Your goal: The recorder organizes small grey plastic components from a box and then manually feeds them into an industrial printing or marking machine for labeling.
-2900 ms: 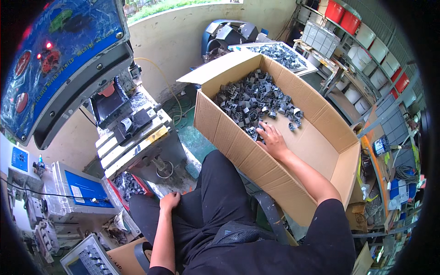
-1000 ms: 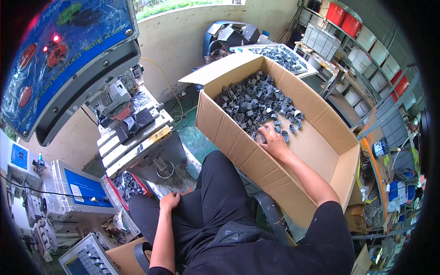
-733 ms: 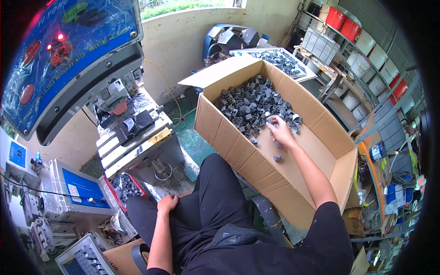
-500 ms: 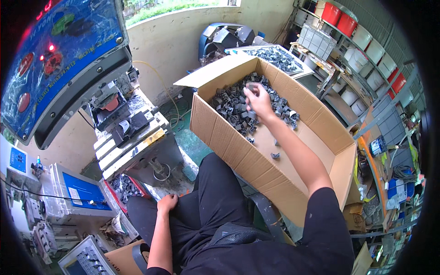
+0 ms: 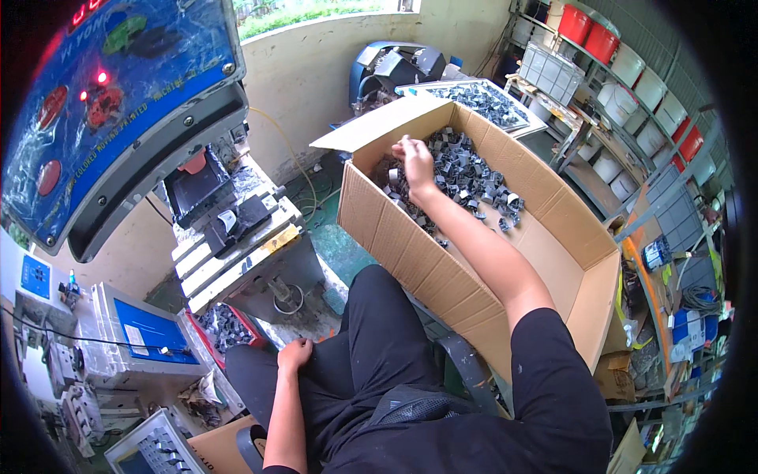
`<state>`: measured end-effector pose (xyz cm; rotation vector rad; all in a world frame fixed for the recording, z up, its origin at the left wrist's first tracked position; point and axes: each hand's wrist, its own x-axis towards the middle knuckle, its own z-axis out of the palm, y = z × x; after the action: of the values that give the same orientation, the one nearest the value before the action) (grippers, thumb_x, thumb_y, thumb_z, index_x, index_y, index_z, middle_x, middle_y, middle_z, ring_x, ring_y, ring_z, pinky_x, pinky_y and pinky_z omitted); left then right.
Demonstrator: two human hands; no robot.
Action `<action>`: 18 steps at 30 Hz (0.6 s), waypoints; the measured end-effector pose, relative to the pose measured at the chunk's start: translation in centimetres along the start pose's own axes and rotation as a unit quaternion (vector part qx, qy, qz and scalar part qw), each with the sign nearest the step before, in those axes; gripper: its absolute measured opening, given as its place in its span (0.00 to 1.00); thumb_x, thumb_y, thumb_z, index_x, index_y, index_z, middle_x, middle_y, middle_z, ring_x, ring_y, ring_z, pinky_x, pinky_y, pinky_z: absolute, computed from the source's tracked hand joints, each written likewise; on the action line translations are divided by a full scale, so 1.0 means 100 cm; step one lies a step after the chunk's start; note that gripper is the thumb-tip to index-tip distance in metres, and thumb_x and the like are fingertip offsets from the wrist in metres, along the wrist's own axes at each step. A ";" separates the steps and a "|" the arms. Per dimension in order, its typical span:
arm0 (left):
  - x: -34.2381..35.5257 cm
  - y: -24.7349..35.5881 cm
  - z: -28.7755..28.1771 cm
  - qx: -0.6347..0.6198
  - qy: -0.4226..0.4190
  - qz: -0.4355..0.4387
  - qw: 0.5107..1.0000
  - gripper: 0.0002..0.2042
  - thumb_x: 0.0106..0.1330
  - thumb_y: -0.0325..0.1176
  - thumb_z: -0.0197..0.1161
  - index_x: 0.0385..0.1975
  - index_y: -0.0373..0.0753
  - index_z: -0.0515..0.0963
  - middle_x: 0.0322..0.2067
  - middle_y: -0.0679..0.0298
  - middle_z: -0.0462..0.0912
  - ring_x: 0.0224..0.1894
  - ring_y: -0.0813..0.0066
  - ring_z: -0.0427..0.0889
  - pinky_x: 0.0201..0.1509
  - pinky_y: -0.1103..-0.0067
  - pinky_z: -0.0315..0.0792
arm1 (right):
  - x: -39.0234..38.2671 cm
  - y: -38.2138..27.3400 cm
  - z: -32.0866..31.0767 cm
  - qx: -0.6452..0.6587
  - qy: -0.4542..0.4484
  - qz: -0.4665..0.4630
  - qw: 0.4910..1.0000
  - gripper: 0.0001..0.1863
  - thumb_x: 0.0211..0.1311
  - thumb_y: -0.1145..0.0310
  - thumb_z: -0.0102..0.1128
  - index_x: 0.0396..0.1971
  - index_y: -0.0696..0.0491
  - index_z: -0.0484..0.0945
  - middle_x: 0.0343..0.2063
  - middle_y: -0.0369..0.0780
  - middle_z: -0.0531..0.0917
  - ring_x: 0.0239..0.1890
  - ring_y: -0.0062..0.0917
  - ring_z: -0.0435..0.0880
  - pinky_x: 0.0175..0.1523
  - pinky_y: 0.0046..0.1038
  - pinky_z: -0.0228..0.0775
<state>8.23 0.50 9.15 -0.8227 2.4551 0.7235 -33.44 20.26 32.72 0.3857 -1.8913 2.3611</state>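
Note:
My right hand (image 5: 416,167) reaches into a large open cardboard box (image 5: 545,257), above the left part of a heap of small dark grey curved plastic pieces (image 5: 466,178). Its fingers are curled together; whatever lies between them is too small to make out. Closed loosely, my left hand (image 5: 294,355) rests on my left thigh with nothing visible in it. To the left stands a printing machine with a blue control panel (image 5: 134,87). On its bed, a black fixture (image 5: 241,221) bears a piece with a pale top. Behind that are a dark plate (image 5: 201,188) and a pinkish pad (image 5: 192,163).
A red-rimmed tray (image 5: 229,325) of similar pieces sits below the machine bed. Beyond the box, a white-framed tray (image 5: 517,118) holds many more. Shelves with red and white buckets (image 5: 602,35) line the right back. A grey cabinet (image 5: 146,324) stands at lower left.
My right hand has moved left across the heap, toward the box's near left wall. The pad on the machine has drawn back, exposing more of the dark plate. My left hand stays on my thigh.

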 end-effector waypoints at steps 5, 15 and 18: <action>-0.006 -0.006 -0.008 0.003 0.004 -0.005 1.000 0.24 0.66 0.53 0.44 0.50 0.50 0.82 0.46 0.53 0.84 0.51 0.52 0.82 0.56 0.65 0.74 | 0.011 -0.021 -0.060 -0.131 0.027 -0.051 0.990 0.15 0.71 0.58 0.55 0.42 0.55 0.77 0.37 0.40 0.84 0.41 0.26 0.83 0.47 0.28 0.73; 0.003 0.000 0.001 -0.006 0.003 0.008 1.000 0.24 0.66 0.53 0.43 0.50 0.50 0.82 0.47 0.52 0.84 0.52 0.51 0.82 0.58 0.64 0.73 | -0.053 -0.006 -0.371 -0.675 0.029 -0.061 0.734 0.29 0.68 0.48 0.53 0.62 0.51 0.69 0.63 0.51 0.69 0.66 0.47 0.65 0.68 0.42 0.57; 0.003 -0.002 0.000 0.007 -0.002 0.003 1.000 0.25 0.66 0.53 0.43 0.50 0.49 0.82 0.47 0.52 0.83 0.52 0.51 0.81 0.58 0.64 0.73 | -0.100 0.003 -0.392 -0.695 -0.022 -0.036 0.718 0.31 0.70 0.49 0.51 0.66 0.53 0.64 0.65 0.51 0.66 0.69 0.47 0.62 0.71 0.42 0.54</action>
<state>8.18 0.30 8.91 -0.8090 2.4576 0.7072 -29.26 59.05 22.03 0.2843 -2.8362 0.3474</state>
